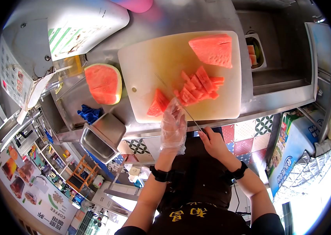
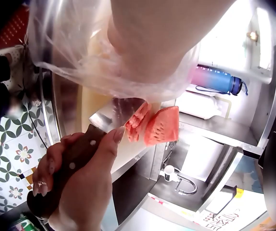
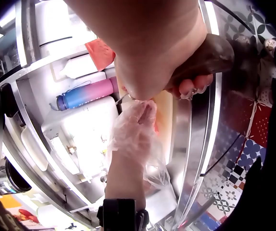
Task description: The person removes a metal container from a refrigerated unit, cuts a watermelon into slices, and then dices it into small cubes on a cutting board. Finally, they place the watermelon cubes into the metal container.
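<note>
My left hand [image 1: 173, 127], in a clear plastic glove, holds a small watermelon piece [image 1: 157, 105] near the front edge of the white cutting board [image 1: 146, 58]. The fingertips sit close beside the blade. In my bare right hand [image 1: 214, 144] is a knife [image 2: 110, 116], gripped by its dark riveted handle [image 2: 75, 156]. Its blade slants across the board between the held piece and a heap of cut watermelon strips [image 1: 196, 86]. Behind the strips lies a larger watermelon wedge [image 1: 211, 49]. The glove hides part of the held piece.
Left of the board, a big rind-on watermelon chunk [image 1: 103, 84] lies on the steel counter [image 1: 173, 19]. A metal container [image 1: 99, 143] and a blue cloth [image 1: 89, 113] are nearby. At the right is a sink [image 1: 281, 78] with a small tub [image 1: 261, 55] holding rind pieces.
</note>
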`<state>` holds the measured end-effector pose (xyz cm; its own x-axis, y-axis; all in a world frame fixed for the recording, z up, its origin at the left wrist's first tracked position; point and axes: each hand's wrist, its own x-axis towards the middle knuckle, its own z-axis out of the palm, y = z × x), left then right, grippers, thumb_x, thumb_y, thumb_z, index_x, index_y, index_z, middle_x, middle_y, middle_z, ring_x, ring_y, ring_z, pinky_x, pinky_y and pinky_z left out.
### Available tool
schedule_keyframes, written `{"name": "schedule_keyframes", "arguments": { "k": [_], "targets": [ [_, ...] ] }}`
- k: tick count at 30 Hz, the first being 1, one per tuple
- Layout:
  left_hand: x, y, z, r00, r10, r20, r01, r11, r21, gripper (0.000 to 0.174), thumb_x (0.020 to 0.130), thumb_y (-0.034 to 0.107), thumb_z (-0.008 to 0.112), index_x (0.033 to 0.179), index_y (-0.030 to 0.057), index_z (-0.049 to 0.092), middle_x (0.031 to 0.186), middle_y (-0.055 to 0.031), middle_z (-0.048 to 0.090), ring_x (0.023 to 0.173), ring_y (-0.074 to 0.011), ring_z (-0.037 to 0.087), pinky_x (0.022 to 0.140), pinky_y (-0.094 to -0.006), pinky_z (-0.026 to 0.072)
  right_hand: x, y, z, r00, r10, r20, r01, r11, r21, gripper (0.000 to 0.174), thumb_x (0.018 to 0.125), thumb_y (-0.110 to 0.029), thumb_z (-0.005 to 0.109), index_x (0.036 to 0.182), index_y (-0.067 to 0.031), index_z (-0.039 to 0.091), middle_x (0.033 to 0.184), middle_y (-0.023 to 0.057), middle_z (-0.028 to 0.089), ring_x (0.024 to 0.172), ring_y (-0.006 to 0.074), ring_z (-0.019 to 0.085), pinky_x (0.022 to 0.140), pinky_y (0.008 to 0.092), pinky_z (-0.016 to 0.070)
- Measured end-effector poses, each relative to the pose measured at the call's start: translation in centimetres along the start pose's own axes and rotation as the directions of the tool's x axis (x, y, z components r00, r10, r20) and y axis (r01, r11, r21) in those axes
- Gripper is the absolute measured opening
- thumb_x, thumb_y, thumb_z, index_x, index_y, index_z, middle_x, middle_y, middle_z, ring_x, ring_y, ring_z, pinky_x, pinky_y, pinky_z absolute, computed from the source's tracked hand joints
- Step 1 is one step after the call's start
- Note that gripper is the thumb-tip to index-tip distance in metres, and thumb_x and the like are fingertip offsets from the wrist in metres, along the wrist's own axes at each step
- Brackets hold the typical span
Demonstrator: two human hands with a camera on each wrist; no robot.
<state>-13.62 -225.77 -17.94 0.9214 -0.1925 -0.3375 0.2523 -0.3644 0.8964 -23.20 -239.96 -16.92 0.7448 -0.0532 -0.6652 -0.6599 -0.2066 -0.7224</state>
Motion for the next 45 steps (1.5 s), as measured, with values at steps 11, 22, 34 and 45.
{"name": "schedule_keyframes", "arguments": {
  "k": [11,22,34,45],
  "targets": [
    [0.1,0.4,0.2,0.999,-0.035,-0.020,0.035,0.999,-0.013,0.048,0.093,0.005,0.056,0.137,0.0002,0.038,0.116,-0.0126,0.053,0.104,-0.0196,0.055,0.092,-0.0317,0.0466,0.2,0.9,0.9,0.999,0.005,-0.047,-0.007,0.999,-0.043,0.040,0.096,-0.040,0.051,0.087,-0.0013,0.047,0.060,0.0253,0.055,0.062,0.0478,0.055,0.051,0.0527,0.0402],
    [2.1,1.0,1.3,0.996,-0.053,-0.068,0.046,0.993,-0.105,0.035,0.096,0.009,0.049,0.129,-0.0002,0.042,0.108,-0.0091,0.055,0.097,-0.0174,0.055,0.087,-0.0293,0.0451,0.6,0.6,0.4,0.999,0.046,-0.017,-0.048,0.988,-0.148,0.040,0.097,-0.041,0.049,0.099,-0.0010,0.052,0.069,0.0281,0.059,0.069,0.0480,0.058,0.056,0.0534,0.0430],
    [4.6,8.4,-1.5,0.909,0.333,0.250,-0.407,0.589,0.698,0.043,0.081,-0.008,0.055,0.122,0.0048,0.055,0.113,-0.0133,0.062,0.102,-0.0308,0.060,0.089,-0.0373,0.0491,-3.3,0.3,-5.5,0.993,-0.079,-0.085,0.086,0.993,0.085,0.029,0.095,-0.031,0.056,0.096,-0.0017,0.053,0.067,0.0207,0.058,0.063,0.0409,0.058,0.054,0.0418,0.0436],
    [13.9,9.8,4.2,0.365,0.223,0.904,-0.908,0.298,0.293,0.086,0.069,0.051,0.075,0.137,0.0101,0.043,0.128,-0.0097,0.055,0.114,-0.0303,0.054,0.098,-0.0400,0.0434,-7.3,2.1,-5.1,0.896,0.226,-0.383,-0.136,0.959,0.249,0.034,0.095,-0.034,0.055,0.086,-0.0019,0.048,0.062,0.0225,0.052,0.060,0.0449,0.052,0.052,0.0445,0.0394]
  ]
}}
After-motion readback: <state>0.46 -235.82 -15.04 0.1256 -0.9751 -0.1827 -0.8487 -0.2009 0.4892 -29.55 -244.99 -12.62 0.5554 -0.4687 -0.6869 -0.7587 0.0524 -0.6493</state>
